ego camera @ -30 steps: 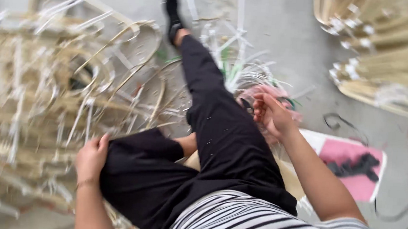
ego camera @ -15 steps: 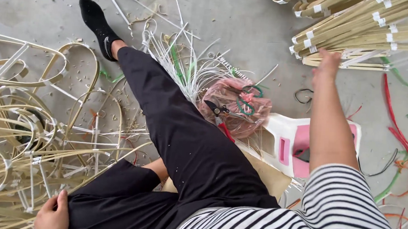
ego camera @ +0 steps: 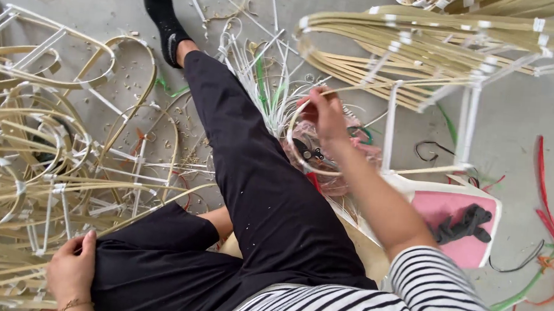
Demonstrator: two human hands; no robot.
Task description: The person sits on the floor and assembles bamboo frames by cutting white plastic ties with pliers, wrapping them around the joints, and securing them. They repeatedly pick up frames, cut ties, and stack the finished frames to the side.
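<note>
I sit on a grey floor, one leg in black trousers (ego camera: pixel 250 173) stretched out ahead. My right hand (ego camera: pixel 322 113) grips a curved strip at the lower end of a large frame of pale bamboo strips (ego camera: pixel 440 50), bound with white ties, that hangs across the upper right. My left hand (ego camera: pixel 72 271) rests on my bent knee at the lower left, fingers curled on the black cloth, beside a pile of bamboo frames (ego camera: pixel 37 152).
A pink bag with scissors (ego camera: pixel 316 155) lies under my right hand. A bundle of white ties (ego camera: pixel 263 70) lies by my leg. A white and pink stool (ego camera: pixel 461 217) with a dark cloth stands at right. Red and green strips (ego camera: pixel 551 226) litter the floor.
My right hand has come back from the far right and pulled the bamboo frame closer, over the pink bag. The view has tilted. My left hand stays on my knee.
</note>
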